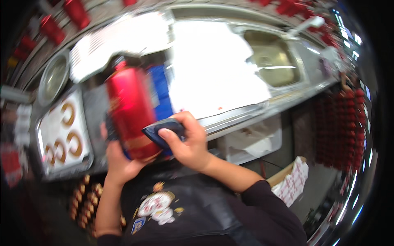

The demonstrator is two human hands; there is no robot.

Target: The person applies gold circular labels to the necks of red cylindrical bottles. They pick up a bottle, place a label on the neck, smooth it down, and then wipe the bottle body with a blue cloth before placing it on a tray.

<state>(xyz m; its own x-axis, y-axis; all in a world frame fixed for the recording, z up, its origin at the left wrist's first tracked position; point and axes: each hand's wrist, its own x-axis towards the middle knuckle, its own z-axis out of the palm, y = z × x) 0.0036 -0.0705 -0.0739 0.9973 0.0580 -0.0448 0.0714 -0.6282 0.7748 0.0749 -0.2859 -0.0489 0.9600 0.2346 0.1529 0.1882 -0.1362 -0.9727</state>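
While the left hand (122, 162) is curling around the red bottle (131, 106), low down, the right hand (191, 143) is clasping a dark object (166, 129) — the bottle is leaning just left of it, neck outward.

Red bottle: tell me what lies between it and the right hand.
In the head view, a dark pad, gripped by the right hand, lies between it and the red bottle.

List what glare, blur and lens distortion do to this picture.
In the head view, the broad white surface left of the sink is blown out, its detail nearly gone; in the head view, the red bottle looks smeared, with a pale sheen; in the head view, the counter's back edge bows, and the corners go black.
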